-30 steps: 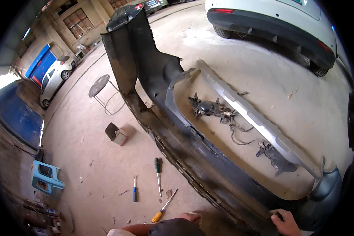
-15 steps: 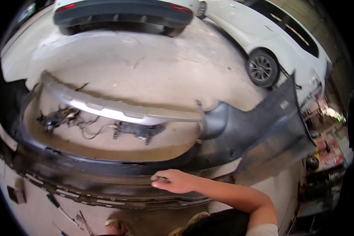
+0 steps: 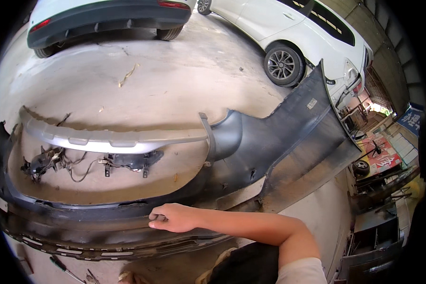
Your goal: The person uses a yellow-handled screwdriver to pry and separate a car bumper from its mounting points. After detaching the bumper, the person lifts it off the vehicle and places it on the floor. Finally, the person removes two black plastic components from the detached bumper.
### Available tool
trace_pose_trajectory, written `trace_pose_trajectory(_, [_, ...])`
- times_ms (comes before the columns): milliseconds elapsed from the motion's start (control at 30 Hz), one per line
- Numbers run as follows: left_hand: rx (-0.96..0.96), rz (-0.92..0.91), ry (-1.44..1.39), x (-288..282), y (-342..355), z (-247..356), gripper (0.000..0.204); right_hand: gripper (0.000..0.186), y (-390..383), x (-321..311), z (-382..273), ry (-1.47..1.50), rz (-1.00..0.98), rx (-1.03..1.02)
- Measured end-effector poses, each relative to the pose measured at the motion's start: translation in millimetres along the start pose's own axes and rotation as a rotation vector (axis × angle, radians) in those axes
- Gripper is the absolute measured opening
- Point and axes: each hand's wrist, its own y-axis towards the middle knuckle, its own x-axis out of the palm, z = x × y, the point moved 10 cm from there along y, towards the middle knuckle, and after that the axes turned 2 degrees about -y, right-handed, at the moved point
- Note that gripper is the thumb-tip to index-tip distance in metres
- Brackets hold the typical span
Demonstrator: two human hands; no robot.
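Observation:
A big dark-grey bumper cover lies on the floor with its large opening facing me. My right hand is over its near edge, just below the opening, at the end of a bent bare arm. Its fingers are curled toward the thumb; whether anything small is between them is hidden. A silver trim strip spans the opening. Beyond the near rim, two black bracketed parts, one on the left and one in the middle, lie on the floor with a thin cable by them. My left hand does not show.
Two white cars stand beyond, one rear-on and one side-on. A long-handled tool lies on the floor at lower left. Stacked panels, a small wheel and a red board crowd the right.
The view has swung, so the bumper, cars and my arm sit farther left in it. My right hand keeps about the same place over the near edge, its fingers still curled.

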Motion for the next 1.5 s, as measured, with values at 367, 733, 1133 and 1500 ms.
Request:
trace_pose_trajectory(367, [0.138,0.181,0.024,-10.9,24.1,31.6,0.039,0.039,-0.3,0.0,1.6,-0.071,0.012,-0.05])
trace_pose_trajectory(733, [0.168,0.195,0.059,-16.0,33.2,36.2,0.038,0.041,-3.0,2.3,3.8,-0.121,-0.008,-0.028])
trace_pose_trajectory(1133, [0.169,0.21,0.065,-16.3,32.4,36.4,0.038,0.041,-1.9,4.3,3.6,-0.119,-0.006,-0.034])
trace_pose_trajectory(1500, [0.171,0.224,0.066,-14.4,25.9,32.5,0.037,0.042,-3.9,0.6,9.0,-0.177,0.038,-0.029])
